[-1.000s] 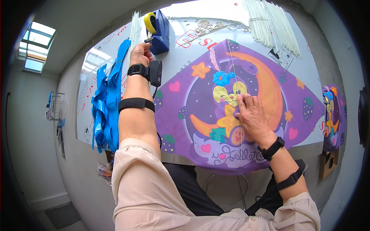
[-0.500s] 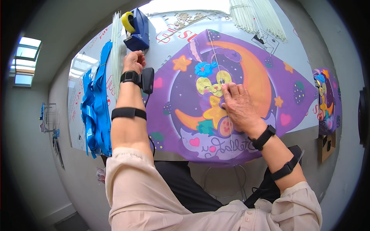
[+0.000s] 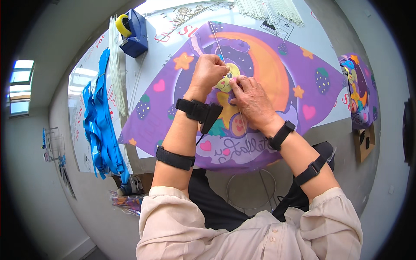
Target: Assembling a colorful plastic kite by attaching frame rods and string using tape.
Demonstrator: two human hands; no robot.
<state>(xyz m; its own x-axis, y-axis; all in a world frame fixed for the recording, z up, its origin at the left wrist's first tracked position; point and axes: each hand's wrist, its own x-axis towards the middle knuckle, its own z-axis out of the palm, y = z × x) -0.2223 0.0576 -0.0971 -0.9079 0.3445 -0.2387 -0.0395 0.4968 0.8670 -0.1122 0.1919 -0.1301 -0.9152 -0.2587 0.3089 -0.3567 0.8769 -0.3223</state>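
Note:
A purple kite sheet (image 3: 143, 125), printed with a moon, stars and a rabbit, lies over the table with its lower edge hanging past the near side. A thin pale rod (image 3: 216, 37) runs down its middle. My right hand (image 3: 253, 102) rests on the sheet, thumb and forefinger pressed together at the rod over the rabbit's face. Close by on the left, my left hand (image 3: 209, 74) pinches at the rod. Its fingers were at the tape dispenser (image 3: 134, 37) just before; the bit of tape in them is too small to show clearly.
Blue strips (image 3: 104, 121) lie bunched along the table's left side, next to a bundle of thin pale rods (image 3: 116, 65). More rods (image 3: 286, 11) and small loose pieces (image 3: 188, 15) lie at the back. A second printed sheet (image 3: 362, 91) hangs at the right edge above a cardboard box (image 3: 365, 145).
My left hand has moved right and nearer, from the tape dispenser to the rod beside my right hand. My right hand keeps its place on the kite sheet; the view has shifted.

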